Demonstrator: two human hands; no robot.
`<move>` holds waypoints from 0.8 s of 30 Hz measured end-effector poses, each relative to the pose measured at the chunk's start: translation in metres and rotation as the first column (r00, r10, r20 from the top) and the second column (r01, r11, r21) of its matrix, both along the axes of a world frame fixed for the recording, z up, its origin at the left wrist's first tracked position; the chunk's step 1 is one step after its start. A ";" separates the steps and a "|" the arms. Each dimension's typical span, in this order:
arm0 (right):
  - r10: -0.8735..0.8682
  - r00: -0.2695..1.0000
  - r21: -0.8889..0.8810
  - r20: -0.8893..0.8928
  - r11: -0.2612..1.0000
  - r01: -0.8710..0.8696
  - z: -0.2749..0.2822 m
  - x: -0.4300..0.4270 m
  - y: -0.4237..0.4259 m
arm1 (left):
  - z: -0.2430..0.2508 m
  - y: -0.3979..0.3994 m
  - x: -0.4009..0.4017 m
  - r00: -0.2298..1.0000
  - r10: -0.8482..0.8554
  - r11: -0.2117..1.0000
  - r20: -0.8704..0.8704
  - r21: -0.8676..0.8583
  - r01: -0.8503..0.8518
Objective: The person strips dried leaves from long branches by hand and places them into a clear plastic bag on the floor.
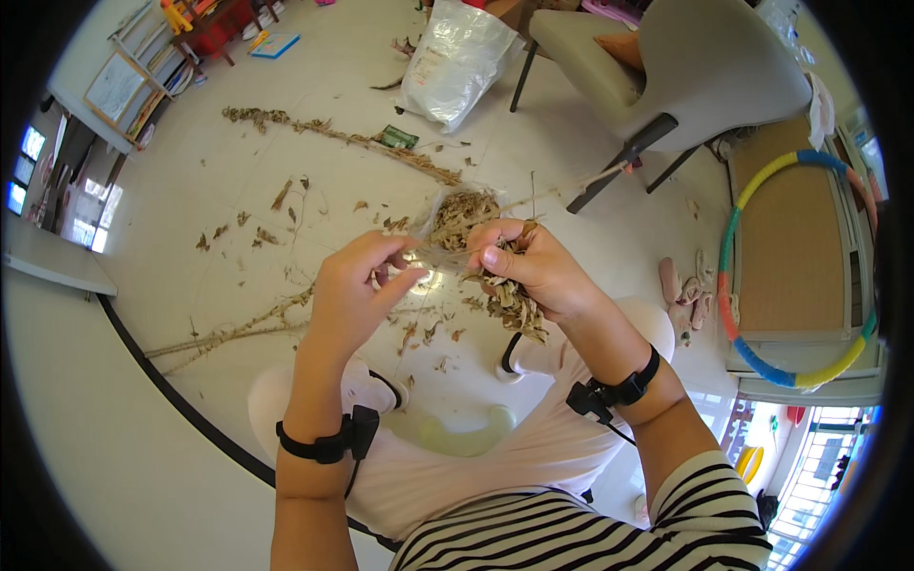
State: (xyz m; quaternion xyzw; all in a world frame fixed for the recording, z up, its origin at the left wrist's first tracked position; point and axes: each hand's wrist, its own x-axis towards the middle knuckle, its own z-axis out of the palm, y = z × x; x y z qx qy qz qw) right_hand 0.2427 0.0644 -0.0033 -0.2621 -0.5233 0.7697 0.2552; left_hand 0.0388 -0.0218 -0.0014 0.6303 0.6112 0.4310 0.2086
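My right hand [532,268] is closed around a bunch of dried leaves [515,307] whose curled tips hang below the fingers. A thin dry stalk [564,189] slants up and right just beyond that hand. Left of it, my left hand [368,282] has its thumb and forefinger apart. A fine strand runs near its fingertips; whether they touch it is too blurred to tell. Behind both hands, on the floor, sits a clear plastic bag [426,214] filled with crumbled dry leaves [464,214], partly hidden by my fingers.
Long dried stalks [343,135] and bare branches [235,334] lie on the tiled floor among leaf scraps. A green packet [398,137] rests by one stalk. Beyond stand a large plastic sack [457,64] and a grey chair [714,71]. Rightward are slippers [689,285] and a coloured hoop [724,275].
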 end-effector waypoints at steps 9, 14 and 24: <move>0.026 0.975 0.290 -0.222 0.956 0.040 -0.018 -0.008 -0.002 | -0.011 0.001 0.002 0.994 -0.011 0.999 0.111 -0.042 0.016; 0.001 0.990 0.532 -0.139 0.844 0.073 -0.027 -0.016 -0.014 | -0.006 0.000 0.004 0.991 0.025 0.997 0.128 -0.076 -0.015; 0.114 0.772 -0.419 0.626 0.883 0.210 -0.213 -0.014 0.005 | -0.024 0.019 -0.015 0.958 0.119 0.983 -0.261 0.166 -0.077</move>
